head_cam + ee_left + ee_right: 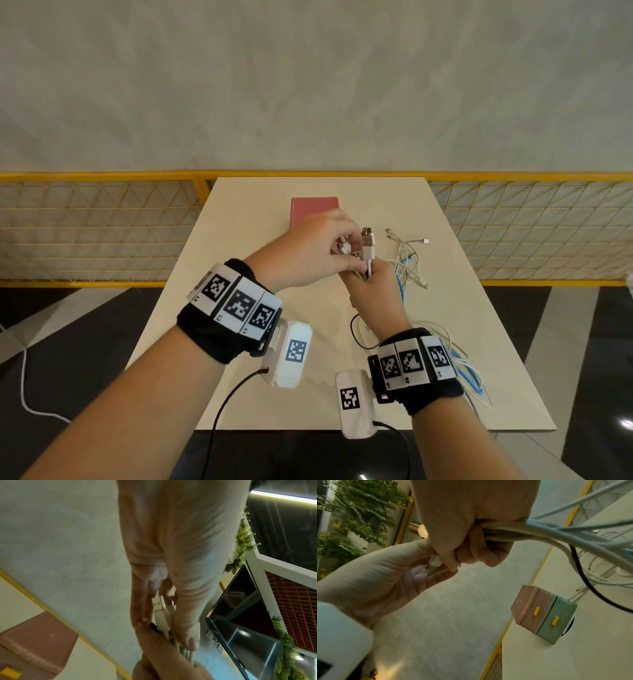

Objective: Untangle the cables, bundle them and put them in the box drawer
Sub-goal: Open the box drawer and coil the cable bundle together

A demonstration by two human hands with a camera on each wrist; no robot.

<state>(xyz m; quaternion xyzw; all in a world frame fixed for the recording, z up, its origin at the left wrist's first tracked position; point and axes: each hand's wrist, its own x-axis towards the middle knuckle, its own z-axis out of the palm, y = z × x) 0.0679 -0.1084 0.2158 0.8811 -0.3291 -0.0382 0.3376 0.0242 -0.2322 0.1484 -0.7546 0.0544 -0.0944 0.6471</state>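
Right hand [375, 298] grip clamps the cables [513, 531] in a fist; left hand [308, 253] grip pinches their plug ends [368, 245] above the desk [260, 342].

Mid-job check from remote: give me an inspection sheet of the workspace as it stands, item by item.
Surface: cream table, set against a yellow mesh railing.
Job's things: box drawer, pink over green with yellow handles, both drawers shut; partly hidden behind the left hand in the head view.
Clutter: nothing seen.
Grippers: right hand grips the gathered cables in a fist; left hand pinches the plug ends above it.
Cables: white, blue and one black cable trail loose over the table's right side; not yet bundled.
Surroundings: pale wall, dark floor, a white cord on the floor, green plants.
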